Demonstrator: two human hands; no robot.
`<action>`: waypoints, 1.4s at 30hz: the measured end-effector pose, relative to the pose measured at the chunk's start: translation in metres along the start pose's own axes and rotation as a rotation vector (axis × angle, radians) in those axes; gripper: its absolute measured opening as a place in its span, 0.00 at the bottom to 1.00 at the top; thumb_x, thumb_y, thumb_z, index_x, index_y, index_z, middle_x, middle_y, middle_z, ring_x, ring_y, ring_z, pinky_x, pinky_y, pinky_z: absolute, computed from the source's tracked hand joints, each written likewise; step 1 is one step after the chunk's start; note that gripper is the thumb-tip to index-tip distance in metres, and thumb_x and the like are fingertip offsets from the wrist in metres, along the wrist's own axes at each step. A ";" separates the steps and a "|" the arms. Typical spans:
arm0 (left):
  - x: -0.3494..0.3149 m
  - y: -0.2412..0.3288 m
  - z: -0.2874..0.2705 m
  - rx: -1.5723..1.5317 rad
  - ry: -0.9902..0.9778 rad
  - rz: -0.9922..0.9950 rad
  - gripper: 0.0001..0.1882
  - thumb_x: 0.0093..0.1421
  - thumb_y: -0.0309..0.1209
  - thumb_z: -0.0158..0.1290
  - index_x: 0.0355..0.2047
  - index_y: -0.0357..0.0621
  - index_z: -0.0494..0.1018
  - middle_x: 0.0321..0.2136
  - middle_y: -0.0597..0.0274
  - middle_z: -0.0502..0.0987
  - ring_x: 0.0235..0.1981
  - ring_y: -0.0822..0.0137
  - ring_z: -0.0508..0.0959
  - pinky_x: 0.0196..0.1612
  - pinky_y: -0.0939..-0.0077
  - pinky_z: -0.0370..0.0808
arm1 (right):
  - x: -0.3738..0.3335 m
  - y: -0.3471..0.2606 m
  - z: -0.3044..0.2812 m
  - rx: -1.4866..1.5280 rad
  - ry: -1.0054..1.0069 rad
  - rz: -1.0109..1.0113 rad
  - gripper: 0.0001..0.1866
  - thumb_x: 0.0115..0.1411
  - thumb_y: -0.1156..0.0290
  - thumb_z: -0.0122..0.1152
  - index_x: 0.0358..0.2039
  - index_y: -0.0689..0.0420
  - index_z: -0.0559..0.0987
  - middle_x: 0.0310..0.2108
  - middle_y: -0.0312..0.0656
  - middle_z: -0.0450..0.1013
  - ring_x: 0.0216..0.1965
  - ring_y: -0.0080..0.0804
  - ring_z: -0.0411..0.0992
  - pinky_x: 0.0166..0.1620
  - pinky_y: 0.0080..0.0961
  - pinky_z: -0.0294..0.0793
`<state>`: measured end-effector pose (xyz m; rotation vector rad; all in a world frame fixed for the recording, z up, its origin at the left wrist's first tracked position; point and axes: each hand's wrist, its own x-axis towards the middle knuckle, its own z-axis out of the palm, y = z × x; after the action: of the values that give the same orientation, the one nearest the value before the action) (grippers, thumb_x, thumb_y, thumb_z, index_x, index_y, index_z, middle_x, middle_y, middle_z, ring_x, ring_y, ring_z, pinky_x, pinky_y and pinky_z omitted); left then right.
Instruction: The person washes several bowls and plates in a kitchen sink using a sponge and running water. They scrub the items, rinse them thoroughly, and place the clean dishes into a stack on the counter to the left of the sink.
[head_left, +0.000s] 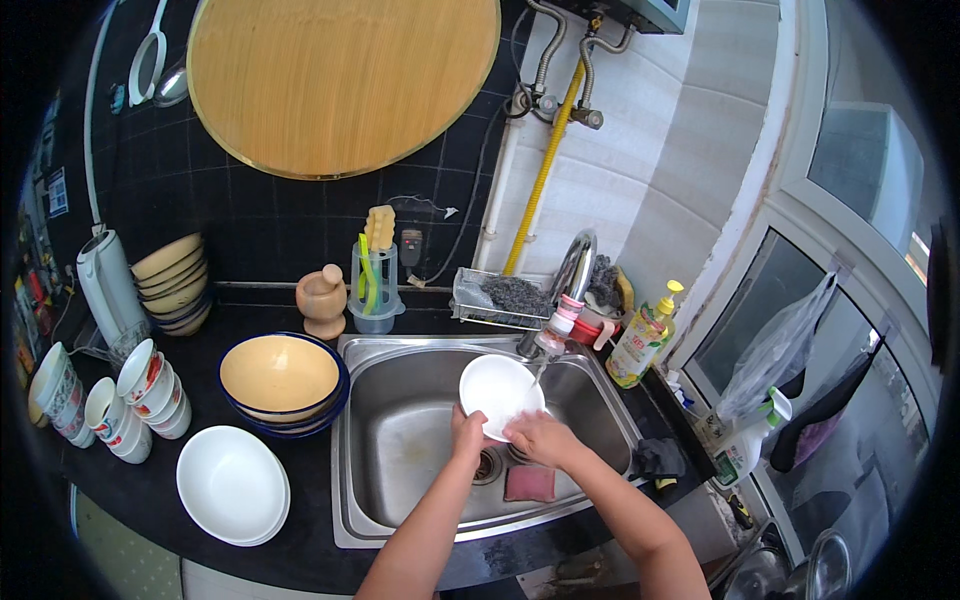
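Over the steel sink (390,500) I hold a white bowl (495,388), tilted with its inside facing up. My left hand (467,432) grips its lower left edge, thumb on the rim. My right hand (540,437) is closed at the lower right edge, its fingers over the rim. The tap (572,270) stands just above, and a thin stream of water seems to run down at the bowl's right side. Below my right hand a pink sponge (530,483) lies in the sink, beside the drain (486,466).
Left of the sink stand stacked yellow bowls (280,372), white bowls (232,485) and small patterned bowls (155,385). Behind are a wooden mortar (322,302), a utensil holder (376,300) and a wire rack (500,298). A soap bottle (640,340) and a spray bottle (745,445) stand right.
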<state>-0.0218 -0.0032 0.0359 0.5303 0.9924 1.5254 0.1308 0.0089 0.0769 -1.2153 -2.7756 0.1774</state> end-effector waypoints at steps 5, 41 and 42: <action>-0.002 -0.001 0.000 0.000 -0.146 -0.179 0.29 0.43 0.27 0.42 0.50 0.38 0.57 0.39 0.47 0.68 0.34 0.52 0.74 0.26 0.59 0.78 | 0.030 0.014 0.007 -0.430 0.028 0.057 0.31 0.57 0.52 0.41 0.57 0.55 0.55 0.60 0.49 0.46 0.60 0.42 0.49 0.58 0.46 0.46; -0.030 0.019 0.014 0.989 0.191 0.604 0.29 0.45 0.28 0.47 0.50 0.40 0.60 0.40 0.44 0.66 0.41 0.46 0.69 0.43 0.59 0.67 | 0.001 0.035 0.078 1.621 0.151 0.757 0.16 0.54 0.74 0.50 0.45 0.60 0.68 0.39 0.42 0.70 0.36 0.33 0.72 0.38 0.32 0.76; -0.031 0.021 0.015 1.030 0.175 0.637 0.29 0.44 0.27 0.47 0.51 0.41 0.59 0.40 0.45 0.66 0.40 0.46 0.70 0.43 0.59 0.67 | 0.002 0.036 0.077 1.647 0.159 0.745 0.16 0.54 0.74 0.50 0.45 0.60 0.68 0.39 0.42 0.70 0.37 0.33 0.72 0.38 0.32 0.75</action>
<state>-0.0153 -0.0275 0.0679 1.5664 1.8636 1.5119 0.1446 0.0299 -0.0048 -1.3067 -0.9989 1.7468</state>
